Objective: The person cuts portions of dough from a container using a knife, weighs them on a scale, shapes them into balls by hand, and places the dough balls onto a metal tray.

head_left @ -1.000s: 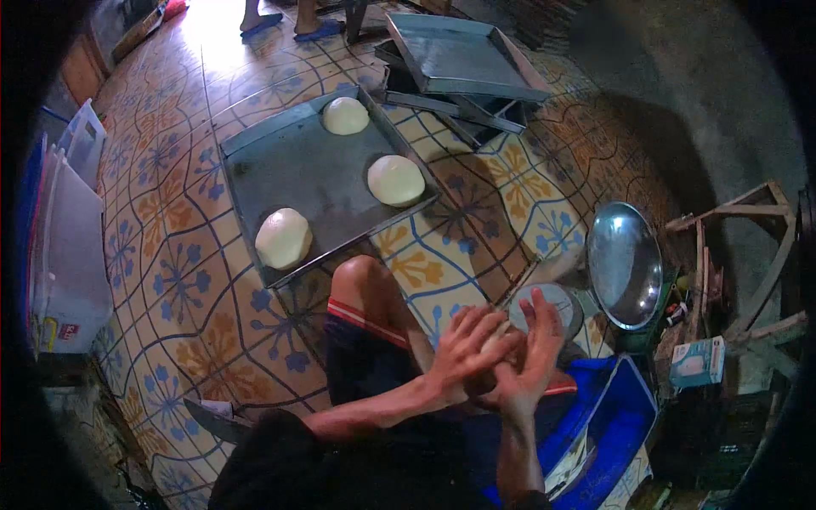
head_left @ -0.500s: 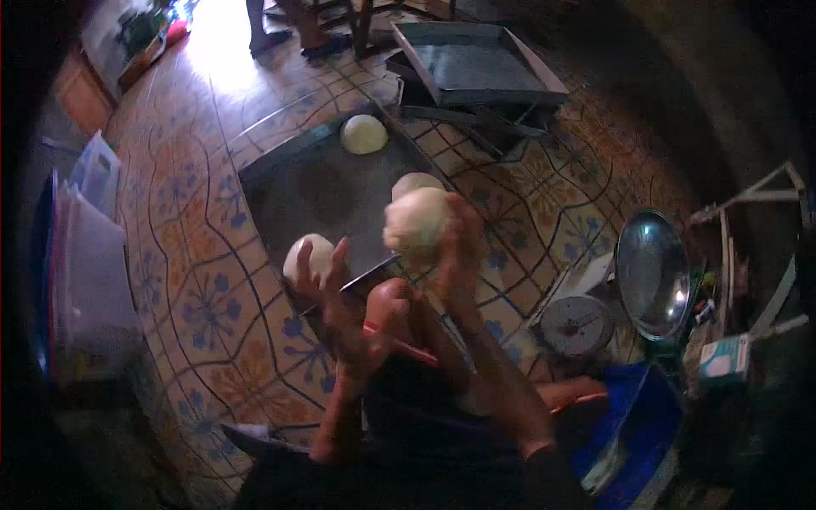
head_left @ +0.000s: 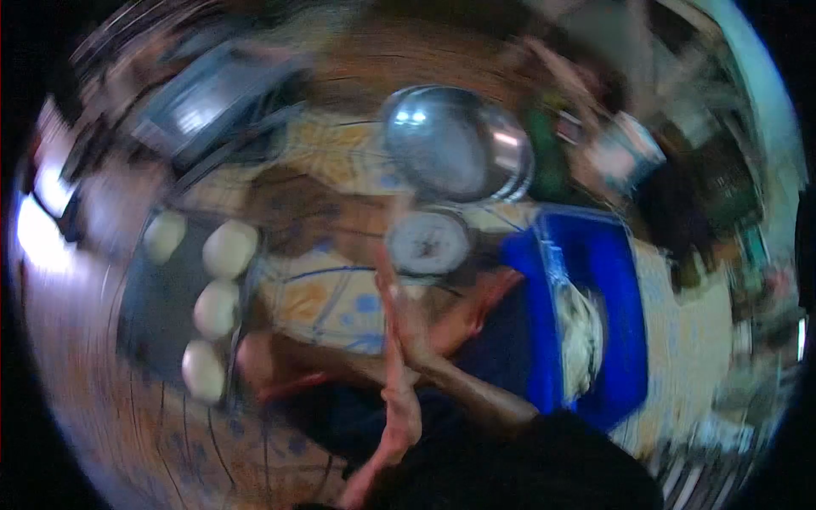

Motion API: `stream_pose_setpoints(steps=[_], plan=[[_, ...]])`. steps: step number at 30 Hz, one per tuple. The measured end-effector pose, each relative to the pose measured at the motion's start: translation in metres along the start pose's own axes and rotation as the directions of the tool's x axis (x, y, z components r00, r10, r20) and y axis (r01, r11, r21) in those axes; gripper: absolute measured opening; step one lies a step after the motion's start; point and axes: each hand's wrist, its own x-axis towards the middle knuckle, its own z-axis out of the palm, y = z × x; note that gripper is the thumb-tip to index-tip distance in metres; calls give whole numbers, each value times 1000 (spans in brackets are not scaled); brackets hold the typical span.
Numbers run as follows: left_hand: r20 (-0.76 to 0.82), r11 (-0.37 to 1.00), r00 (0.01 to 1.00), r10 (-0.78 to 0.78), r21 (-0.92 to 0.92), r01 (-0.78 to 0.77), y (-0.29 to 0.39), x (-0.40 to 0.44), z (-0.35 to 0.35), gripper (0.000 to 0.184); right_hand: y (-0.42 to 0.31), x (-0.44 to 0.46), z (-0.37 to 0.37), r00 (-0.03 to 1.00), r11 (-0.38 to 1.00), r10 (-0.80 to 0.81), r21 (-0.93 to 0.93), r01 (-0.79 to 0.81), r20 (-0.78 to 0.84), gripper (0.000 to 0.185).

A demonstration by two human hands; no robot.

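Blurred by motion, my two hands meet or overlap in front of the round dial scale. My left hand points upward with fingers stretched out, and nothing shows in it. Crossing in from the right, my right hand also has its fingers extended and appears to hold nothing. Whether the palms touch cannot be made out. The scale stands just beyond the fingertips. To the left, several pale dough balls rest on a dark metal tray. More dough lies in a blue bin at my right.
A large shiny metal bowl stands behind the scale. Stacked metal trays are at the far left. My bent leg lies between the dough tray and the bin. A white-and-teal box sits among clutter at the back right.
The dough ball that was in my right hand is out of it, and the tray now bears one more ball. My view has swung right, towards the scale and blue bin. My hands have come together.
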Motion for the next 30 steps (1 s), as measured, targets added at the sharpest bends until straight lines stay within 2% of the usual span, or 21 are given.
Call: stream_pose_setpoints(steps=[3, 6, 8, 10, 11, 12, 13, 14, 15, 16, 17, 18, 19, 20, 22, 23, 24, 26, 28, 29, 30], plan=[[102, 967, 989, -106, 243, 78, -19, 8, 23, 64, 15, -52, -36, 1000, 1000, 23, 17, -23, 17, 63], [117, 808, 986, 117, 566, -163, -23, 47, 49, 58, 21, -101, -68, 965, 999, 43, -28, -37, 259, 57], [160, 634, 941, 298, 704, -321, -29, 71, 69, 55, 7, -132, -107, 950, 997, 16, -74, 8, 310, 53], [242, 426, 871, 427, 796, -430, -43, 85, 91, 52, -6, -170, -167, 994, 978, -26, -205, 47, 103, 49], [286, 351, 847, 448, 816, -460, -49, 88, 102, 50, -16, -186, -191, 979, 941, 34, -323, -100, -203, 43], [311, 342, 848, 429, 813, -471, -55, 88, 107, 50, -29, -207, -231, 868, 882, 56, -383, -275, -493, 37], [322, 558, 916, 241, 726, -402, -53, 84, 110, 35, -8, -229, -284, 729, 800, -85, -483, -356, -679, 31], [358, 734, 933, 39, 624, -270, -57, 83, 113, 30, 16, -254, -337, 628, 755, -294, -578, -309, -721, 35], [455, 977, 889, 49, 164, -138, -91, 86, 107, 15, 37, -288, -378, 670, 396, -304, -729, -558, -677, 39], [473, 975, 881, 25, 183, -126, -106, 87, 118, 15, 23, -303, -385, 523, 237, 108, -489, -840, -846, 44], [471, 923, 882, 5, 338, -185, -124, 90, 134, 24, 41, -317, -397, 512, 95, 84, -505, -858, -855, 50], [467, 840, 884, -15, 485, -242, -139, 93, 150, 39, 60, -328, -406, 497, 120, 90, -486, -866, -863, 50], [521, 445, 849, -88, 783, -435, -139, 94, 177, 37, 67, -330, -410, 546, 172, 86, -528, -832, -833, 47], [536, 436, 837, -112, 783, -444, -153, 102, 186, 37, 64, -329, -411, 590, 219, 72, -564, -796, -804, 44], [635, 389, 721, -278, 761, -520, -182, 118, 205, 29, 42, -328, -426, 519, 295, 69, -479, -827, -852, 46], [523, 404, 748, -410, 839, -365, -189, 117, 228, 19, 25, -327, -433, 448, 304, 47, -415, -858, -893, 46], [526, 391, 734, -429, 841, -375, -205, 125, 240, 19, 11, -330, -436, 378, 313, 31, -350, -883, -925, 46], [524, 349, 628, -575, 852, -391, -242, 148, 262, 12, -1, -345, -441, 339, 348, -18, -324, -880, -941, 40], [568, 273, 502, -652, 794, -543, -292, 161, 277, 15, 6, -367, -449, 223, 568, -471, -487, -663, -854, 38], [578, 252, 407, -707, 745, -618, -322, 168, 282, 22, 0, -371, -451, 219, 574, -471, -485, -660, -855, 38], [574, 239, 312, -757, 688, -685, -353, 172, 285, 30, -12, -375, -451, 16, 687, -539, -451, -570, -842, 40]])
